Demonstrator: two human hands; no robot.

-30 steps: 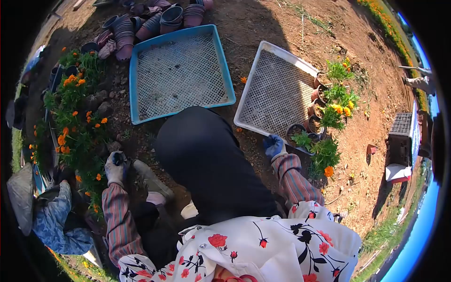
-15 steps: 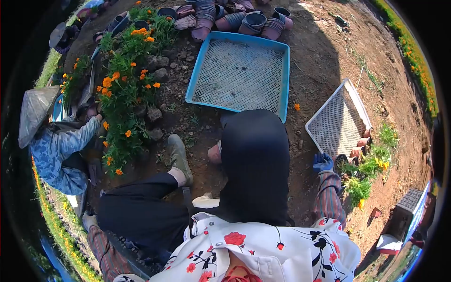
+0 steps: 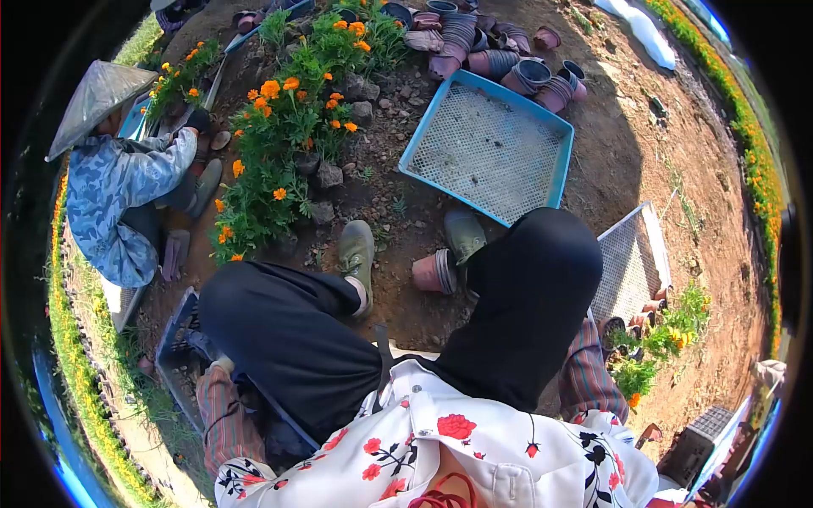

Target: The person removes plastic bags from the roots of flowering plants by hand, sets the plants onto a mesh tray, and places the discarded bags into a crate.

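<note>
My left hand (image 3: 223, 365) reaches down at the lower left, at a dark crate (image 3: 175, 340) beside my thigh. Only a bit of its glove shows and its fingers are hidden. My right hand is out of sight behind my right knee, with just the striped sleeve (image 3: 590, 370) showing. Past that sleeve stands a white mesh tray (image 3: 633, 262) with potted marigolds (image 3: 656, 339) along its near right side. A blue-rimmed mesh tray (image 3: 491, 146) lies in front of my knees. Stacked pink pots (image 3: 435, 272) lie between my shoes.
Orange marigolds (image 3: 275, 161) grow in a row at the left, with stones beside them. Beyond them crouches a co-worker (image 3: 127, 186) in a conical hat. Many empty pots (image 3: 508, 63) are heaped behind the blue tray. Another crate (image 3: 699, 440) stands at the lower right.
My view has swung left. My left hand has gone from the marigold row to the crate at my side. My right hand has passed out of sight behind my knee.
</note>
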